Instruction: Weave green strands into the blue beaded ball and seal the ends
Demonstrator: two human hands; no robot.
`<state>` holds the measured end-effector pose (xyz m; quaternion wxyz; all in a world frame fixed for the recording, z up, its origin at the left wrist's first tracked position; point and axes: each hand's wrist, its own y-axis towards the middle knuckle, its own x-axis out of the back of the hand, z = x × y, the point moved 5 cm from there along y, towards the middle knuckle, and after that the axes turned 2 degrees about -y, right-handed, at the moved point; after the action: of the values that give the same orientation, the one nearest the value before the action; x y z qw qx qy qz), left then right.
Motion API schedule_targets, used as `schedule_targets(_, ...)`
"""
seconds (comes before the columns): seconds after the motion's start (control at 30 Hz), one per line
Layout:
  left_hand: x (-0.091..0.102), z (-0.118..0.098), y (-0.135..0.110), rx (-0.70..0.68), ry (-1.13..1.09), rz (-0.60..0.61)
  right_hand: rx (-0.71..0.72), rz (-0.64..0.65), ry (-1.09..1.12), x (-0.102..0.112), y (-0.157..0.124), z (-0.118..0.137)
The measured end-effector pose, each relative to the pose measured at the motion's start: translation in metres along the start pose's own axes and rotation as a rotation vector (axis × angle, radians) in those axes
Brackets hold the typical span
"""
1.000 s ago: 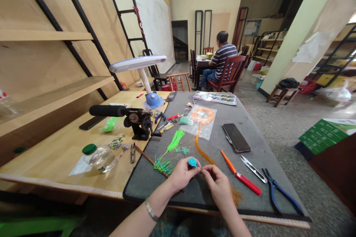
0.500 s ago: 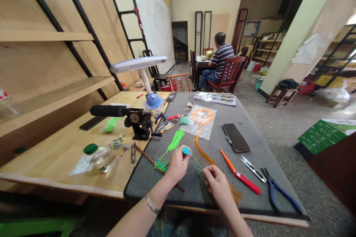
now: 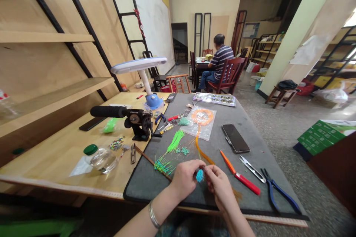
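My left hand (image 3: 184, 178) is closed around a small bundle with a turquoise, bead-like end (image 3: 199, 175). Beside it, the fingers of my right hand (image 3: 220, 184) are pinched together, nearly touching my left fingertips; what they grip is too small to make out. On the grey mat (image 3: 200, 196) beyond my hands lie turquoise beads (image 3: 184, 150) and a bunch of bright green strands (image 3: 176, 140). To the left, green strands with turquoise tips (image 3: 162, 166) lie over a thin brown stick (image 3: 144, 154). An orange fibre hank (image 3: 204, 154) runs behind my right hand.
Right of my hands are an orange-and-red tool (image 3: 247, 183), thread snips (image 3: 253, 169), blue-handled pliers (image 3: 280, 190) and a phone (image 3: 236, 138). Leftward stand a hand-cranked black device (image 3: 139, 124), a green-capped bottle (image 3: 103, 160) and a lamp (image 3: 154, 100). A person (image 3: 222, 57) sits farther back.
My left hand has moved right and down with the bundle, meeting my right hand. The green strand that stretched between them no longer shows. Turquoise beads on the mat are now uncovered.
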<state>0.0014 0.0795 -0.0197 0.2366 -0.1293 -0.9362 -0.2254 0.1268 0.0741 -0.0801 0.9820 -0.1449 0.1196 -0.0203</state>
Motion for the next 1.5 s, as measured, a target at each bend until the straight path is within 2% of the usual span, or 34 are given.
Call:
schedule_targets(0.07, 0.000, 0.006, 0.003, 0.062, -0.082, -0.026, 0.046, -0.006, -0.029, 0.001, -0.002, 0.005)
schedule_targets(0.17, 0.001, 0.017, 0.005, 0.223, -0.324, -0.082, 0.212, -0.040, -0.082, 0.004, -0.005, 0.019)
schedule_targets(0.23, 0.000, 0.022, 0.005, 0.331, -0.483, -0.071, 0.290, 0.012, -0.094, 0.002, -0.007, 0.027)
schedule_targets(0.33, -0.002, 0.027, 0.004, 0.425, -0.619, -0.058, 0.284, 0.127, -0.094, -0.005, -0.005, 0.028)
schedule_targets(0.47, -0.002, 0.032, 0.001, 0.482, -0.657, -0.093, 0.296, 0.102, -0.199, -0.006, -0.001, 0.023)
schedule_targets(0.63, -0.001, 0.029, 0.002, 0.382, -0.506, -0.037, 0.463, -0.049, -0.487, 0.000, -0.008, 0.030)
schedule_targets(0.8, 0.006, 0.020, 0.004, 0.297, -0.282, -0.041, 0.523, -0.053, -0.647, 0.000, -0.013, 0.035)
schedule_targets(1.03, 0.012, 0.027, 0.002, 0.320, -0.294, -0.106, 0.517, -0.119, -0.693, 0.020, -0.010, 0.032)
schedule_targets(1.17, 0.006, 0.032, 0.002, 0.339, -0.343, -0.073, 0.510, -0.135, -0.692, 0.024, -0.011, 0.030)
schedule_targets(1.33, 0.005, 0.025, 0.003, 0.315, -0.283, -0.015, 0.549, -0.146, -0.655, 0.025, -0.013, 0.034)
schedule_targets(1.5, 0.011, 0.017, 0.005, 0.252, -0.203, -0.024, 0.536, -0.167, -0.634, 0.030, -0.009, 0.033)
